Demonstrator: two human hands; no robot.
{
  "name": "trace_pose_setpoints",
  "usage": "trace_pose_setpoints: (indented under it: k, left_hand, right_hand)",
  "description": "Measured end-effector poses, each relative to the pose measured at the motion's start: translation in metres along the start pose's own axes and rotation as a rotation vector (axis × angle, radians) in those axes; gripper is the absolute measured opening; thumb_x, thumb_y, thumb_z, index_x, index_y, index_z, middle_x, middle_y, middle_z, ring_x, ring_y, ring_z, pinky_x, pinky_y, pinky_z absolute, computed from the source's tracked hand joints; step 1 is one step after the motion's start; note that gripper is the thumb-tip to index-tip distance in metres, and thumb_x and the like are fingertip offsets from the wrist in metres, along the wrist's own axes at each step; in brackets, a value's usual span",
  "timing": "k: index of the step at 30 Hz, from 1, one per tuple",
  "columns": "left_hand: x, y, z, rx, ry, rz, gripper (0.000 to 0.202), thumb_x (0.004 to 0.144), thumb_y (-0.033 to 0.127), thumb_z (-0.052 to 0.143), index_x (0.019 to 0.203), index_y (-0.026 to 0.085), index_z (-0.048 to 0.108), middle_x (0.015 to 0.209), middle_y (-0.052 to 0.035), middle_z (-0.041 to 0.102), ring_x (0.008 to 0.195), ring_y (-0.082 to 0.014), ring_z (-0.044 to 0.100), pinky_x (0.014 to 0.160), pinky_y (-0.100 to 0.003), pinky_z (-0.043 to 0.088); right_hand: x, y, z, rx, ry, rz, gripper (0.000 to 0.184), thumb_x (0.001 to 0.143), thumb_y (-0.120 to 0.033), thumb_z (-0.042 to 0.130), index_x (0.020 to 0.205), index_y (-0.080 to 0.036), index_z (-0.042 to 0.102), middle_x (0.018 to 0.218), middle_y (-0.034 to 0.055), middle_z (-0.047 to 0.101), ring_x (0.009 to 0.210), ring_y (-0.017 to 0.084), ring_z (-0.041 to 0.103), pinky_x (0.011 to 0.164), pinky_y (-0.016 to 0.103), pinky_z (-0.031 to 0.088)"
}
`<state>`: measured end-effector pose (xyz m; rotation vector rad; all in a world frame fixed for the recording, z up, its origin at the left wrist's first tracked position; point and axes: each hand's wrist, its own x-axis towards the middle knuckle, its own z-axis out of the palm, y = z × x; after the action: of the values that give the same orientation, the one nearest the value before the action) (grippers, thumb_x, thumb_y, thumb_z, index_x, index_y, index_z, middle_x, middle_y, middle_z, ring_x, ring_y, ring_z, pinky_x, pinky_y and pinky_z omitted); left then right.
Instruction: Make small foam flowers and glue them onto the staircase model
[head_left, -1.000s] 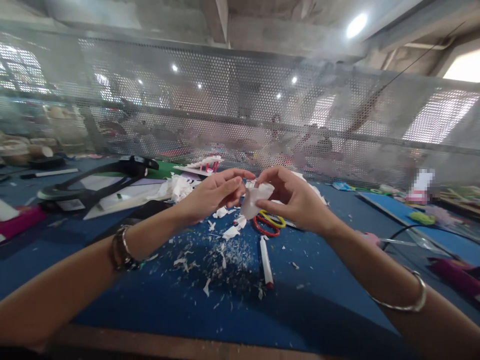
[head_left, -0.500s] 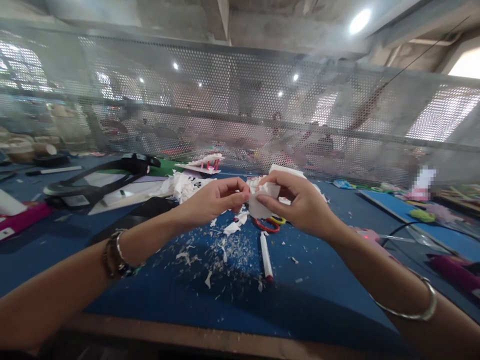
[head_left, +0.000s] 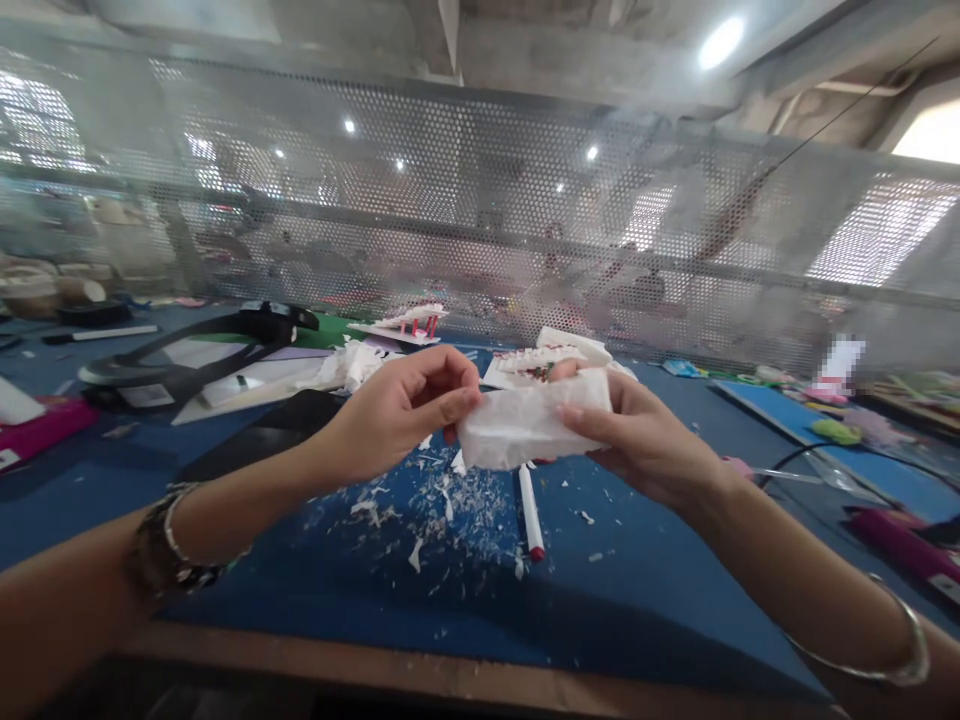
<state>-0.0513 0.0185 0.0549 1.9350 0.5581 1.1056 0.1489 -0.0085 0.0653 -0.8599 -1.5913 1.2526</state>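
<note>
Raised over the blue table is a crinkled white paper piece [head_left: 517, 425], wide and thin like tissue, facing me at a slight tilt. My right hand [head_left: 649, 430] grips its right end, thumb in front and fingers behind. At its upper left corner, my left hand [head_left: 409, 410] pinches the edge between thumb and forefinger. Below the paper lies a white marker [head_left: 531, 515] with a red end. White scraps and fine shavings [head_left: 450, 515] are strewn beside the marker.
Behind my hands stand white models, one with red posts [head_left: 420, 325] and one with a decorated top [head_left: 536, 360]. Crumpled white paper [head_left: 349, 365] and a black strapped headset [head_left: 202, 360] lie left. A blue board [head_left: 795, 420] and cable are right; a perforated metal screen [head_left: 465, 220] rises behind.
The white paper, bunched small before, is now spread out wide between my hands. My right hand has shifted right and lower; my left has moved slightly left.
</note>
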Motion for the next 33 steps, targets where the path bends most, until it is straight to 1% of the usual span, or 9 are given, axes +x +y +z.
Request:
trace_pose_setpoints:
  k: [6, 10, 15, 18, 20, 22, 26, 30, 33]
  left_hand:
    - [-0.004, -0.008, -0.012, 0.236, -0.040, -0.039, 0.017, 0.070, 0.027, 0.056, 0.082, 0.016, 0.053, 0.069, 0.0018, 0.053, 0.060, -0.0078, 0.051, 0.054, -0.017, 0.042]
    - [-0.010, -0.006, -0.022, 0.665, -0.012, 0.052, 0.014, 0.074, 0.029, 0.053, 0.070, 0.016, 0.055, 0.061, 0.0029, 0.052, 0.055, -0.0079, 0.047, 0.050, -0.018, 0.037]
    - [-0.015, -0.009, -0.041, 1.028, 0.140, 0.148, 0.015, 0.077, 0.028, 0.047, 0.068, 0.017, 0.052, 0.060, 0.0019, 0.052, 0.056, -0.0100, 0.047, 0.051, -0.021, 0.033]
    - [-0.013, -0.018, -0.046, 1.167, 0.129, 0.177, 0.014, 0.077, 0.028, 0.044, 0.072, 0.016, 0.052, 0.067, -0.0011, 0.052, 0.063, -0.0128, 0.048, 0.055, -0.023, 0.033]
    - [-0.008, -0.023, -0.044, 1.182, 0.020, 0.136, 0.014, 0.076, 0.027, 0.046, 0.072, 0.016, 0.052, 0.072, -0.0023, 0.054, 0.066, -0.0138, 0.049, 0.056, -0.023, 0.033]
    - [-0.001, -0.024, -0.039, 1.145, -0.098, 0.082, 0.013, 0.075, 0.027, 0.047, 0.073, 0.016, 0.054, 0.073, -0.0014, 0.056, 0.065, -0.0133, 0.050, 0.055, -0.022, 0.032]
    - [0.016, -0.017, -0.027, 1.020, -0.165, 0.133, 0.016, 0.077, 0.030, 0.047, 0.080, 0.016, 0.056, 0.063, 0.0025, 0.057, 0.056, -0.0103, 0.050, 0.051, -0.020, 0.030]
    - [0.028, -0.012, -0.022, 0.989, -0.119, 0.317, 0.016, 0.077, 0.029, 0.050, 0.081, 0.015, 0.058, 0.069, 0.0011, 0.059, 0.063, -0.0109, 0.052, 0.056, -0.020, 0.032]
    - [0.031, -0.014, -0.023, 1.088, -0.075, 0.443, 0.019, 0.081, 0.028, 0.045, 0.083, 0.015, 0.057, 0.076, -0.0025, 0.060, 0.070, -0.0133, 0.052, 0.060, -0.022, 0.035]
  right_hand:
    - [-0.002, 0.003, -0.012, -0.051, 0.096, 0.047, 0.019, 0.059, -0.026, 0.066, 0.072, -0.016, 0.057, 0.064, -0.0013, 0.056, 0.055, 0.007, 0.050, 0.050, 0.020, 0.040]
    - [-0.003, 0.006, -0.024, -0.182, 0.161, -0.041, 0.028, 0.061, -0.023, 0.064, 0.051, -0.017, 0.038, 0.050, -0.0065, 0.040, 0.043, 0.003, 0.034, 0.039, 0.017, 0.026]
    - [0.001, 0.011, -0.043, -0.505, 0.253, -0.143, 0.031, 0.066, -0.022, 0.057, 0.050, -0.018, 0.030, 0.050, -0.0068, 0.035, 0.044, 0.004, 0.029, 0.041, 0.018, 0.024]
    - [0.003, 0.014, -0.042, -0.750, 0.361, -0.176, 0.023, 0.067, -0.021, 0.054, 0.055, -0.018, 0.035, 0.053, -0.0059, 0.037, 0.045, 0.004, 0.031, 0.042, 0.019, 0.026]
    - [0.001, 0.015, -0.031, -0.844, 0.368, -0.224, 0.013, 0.070, -0.023, 0.052, 0.065, -0.018, 0.041, 0.057, -0.0048, 0.041, 0.045, 0.004, 0.035, 0.042, 0.019, 0.029]
    - [0.000, 0.015, -0.014, -0.896, 0.259, -0.277, 0.012, 0.073, -0.027, 0.050, 0.078, -0.017, 0.046, 0.065, -0.0026, 0.047, 0.046, 0.004, 0.039, 0.043, 0.019, 0.034]
    - [0.008, 0.015, 0.016, -0.995, 0.043, -0.345, 0.044, 0.070, -0.033, 0.057, 0.107, -0.016, 0.041, 0.092, 0.0036, 0.053, 0.044, 0.002, 0.042, 0.044, 0.020, 0.039]
    - [0.029, 0.019, 0.021, -0.894, 0.067, -0.372, 0.034, 0.075, -0.024, 0.051, 0.106, -0.018, 0.041, 0.095, 0.0040, 0.050, 0.053, 0.004, 0.050, 0.049, 0.020, 0.043]
    - [0.041, 0.023, 0.014, -0.841, 0.078, -0.473, 0.016, 0.076, -0.019, 0.048, 0.092, -0.017, 0.047, 0.094, 0.0041, 0.046, 0.068, 0.007, 0.054, 0.056, 0.020, 0.046]
